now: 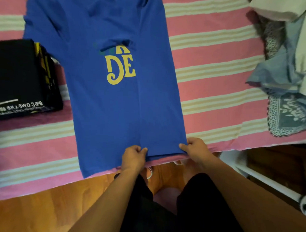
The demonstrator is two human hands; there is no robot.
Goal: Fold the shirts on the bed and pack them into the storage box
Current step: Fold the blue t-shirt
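Two hands are pinching the hem of the blue T-shirt (113, 103), which is lying flat on the bed (215, 49) with its right side already folded inward. The left hand (133, 157) is gripping the hem at the edge of the folded panel and the right hand (196, 149) is gripping the outer corner, probably to pull the soft cotton smooth or to lift the hem for the next fold. Yellow curly letters are showing on the chest. A black folded shirt (17, 77) with white print is lying to the left as a neat rectangle. Crumpled clothes (284, 62) are waiting in a pile on the right. The bedsheet is striped pink and cream. No storage box is showing.
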